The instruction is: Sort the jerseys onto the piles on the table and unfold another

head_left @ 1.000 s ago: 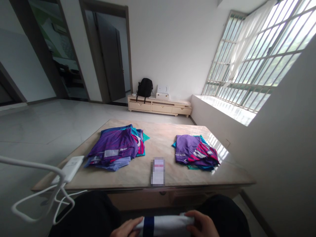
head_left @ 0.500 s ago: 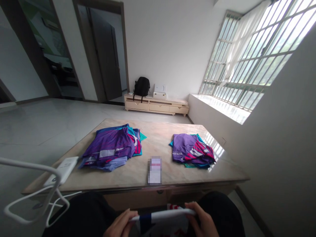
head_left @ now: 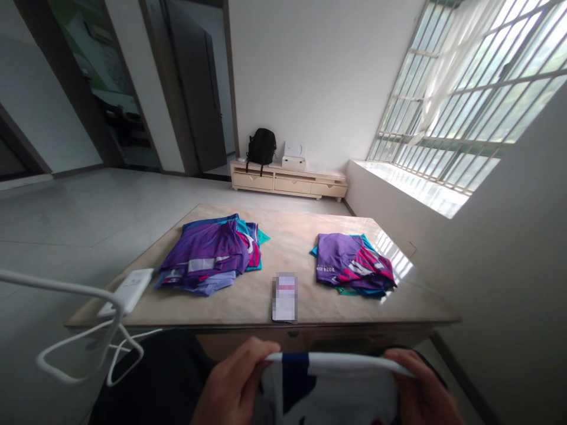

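Observation:
A white garment with a navy patch (head_left: 341,383) is stretched above my lap, its top edge pulled nearly straight. My left hand (head_left: 237,378) pinches the left end of that edge between thumb and fingers. At the other end, my right hand (head_left: 423,386) grips the cloth the same way. The garment's lower part runs out of view at the bottom. Beyond it, a pile of purple and teal garments (head_left: 206,257) lies on the left of the marble-topped table (head_left: 292,233), and a smaller folded purple pile (head_left: 349,262) lies on the right.
A phone-like blurred rectangle (head_left: 284,298) lies near the table's front edge. A white box-shaped device (head_left: 128,292) sits at the left corner, with a white cable (head_left: 66,283) looping in front. A low cabinet (head_left: 292,184) by the wall carries a black backpack (head_left: 262,146) and a white box (head_left: 294,160).
Both hands have risen with the white garment and moved further apart, so more of the cloth shows. The camera view has shifted slightly, while the piles on the table stay put.

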Demonstrator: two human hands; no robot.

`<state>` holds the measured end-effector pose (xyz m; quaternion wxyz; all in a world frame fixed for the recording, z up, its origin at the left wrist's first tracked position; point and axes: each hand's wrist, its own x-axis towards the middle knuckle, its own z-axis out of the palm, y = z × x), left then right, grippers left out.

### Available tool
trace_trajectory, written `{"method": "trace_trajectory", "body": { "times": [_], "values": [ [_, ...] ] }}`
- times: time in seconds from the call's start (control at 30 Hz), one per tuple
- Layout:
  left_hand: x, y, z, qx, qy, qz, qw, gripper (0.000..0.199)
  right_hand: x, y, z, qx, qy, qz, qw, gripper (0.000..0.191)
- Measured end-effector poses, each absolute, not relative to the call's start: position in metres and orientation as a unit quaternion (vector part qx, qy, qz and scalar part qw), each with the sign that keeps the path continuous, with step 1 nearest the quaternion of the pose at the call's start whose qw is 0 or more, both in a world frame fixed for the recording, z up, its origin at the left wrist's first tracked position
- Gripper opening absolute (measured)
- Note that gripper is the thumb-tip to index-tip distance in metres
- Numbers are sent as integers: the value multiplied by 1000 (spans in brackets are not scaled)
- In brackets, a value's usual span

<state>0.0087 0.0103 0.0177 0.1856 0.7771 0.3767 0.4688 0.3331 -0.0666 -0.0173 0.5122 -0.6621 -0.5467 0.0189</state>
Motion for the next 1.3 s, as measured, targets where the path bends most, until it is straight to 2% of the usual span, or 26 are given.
{"method": "trace_trajectory", "body": {
  "times": [0.1, 0.17, 0.27, 0.37, 0.43, 0.53, 0.67, 0.77, 0.87, 0.93, 1.07, 1.17, 1.3],
  "values": [
    [49, 67, 75, 797, 327, 473, 184, 16, 372, -33, 34, -724, -500, -103, 464, 38],
    [85, 125, 110, 808, 311, 468, 177, 18, 403, 14, 70, -723, -482, -140, 475, 45],
    [145, 222, 142, 819, 324, 441, 173, 23, 455, 109, 113, -707, -522, -140, 457, 43],
    [189, 298, 139, 817, 386, 396, 166, 29, 500, 200, 124, -699, -591, -88, 392, 40],
    [194, 324, 115, 819, 425, 352, 156, 35, 514, 239, 107, -698, -597, -70, 389, 47],
    [153, 328, 57, 836, 457, 276, 128, 29, 501, 254, 47, -693, -618, -22, 371, 47],
    [36, 307, -25, 793, 579, 179, 66, 24, 456, 221, -53, -687, -641, 50, 339, 35],
    [-54, 293, -63, 717, 681, 147, 14, 32, 438, 197, -97, -703, -612, 87, 352, 38],
    [-114, 286, -78, 673, 726, 144, -10, 39, 437, 185, -103, -709, -576, 103, 394, 41],
    [-134, 286, -81, 673, 725, 149, -5, 35, 435, 179, -95, -710, -548, 125, 425, 38],
    [-144, 284, -80, 673, 720, 169, 15, 21, 413, 160, -83, -682, -506, 208, 485, 42],
    [-141, 281, -79, 652, 733, 188, 33, 23, 387, 146, -79, -649, -500, 255, 514, 44],
    [-140, 280, -79, 610, 757, 217, 92, 29, 348, 136, -77, -616, -514, 307, 511, 46]
  ]
}}
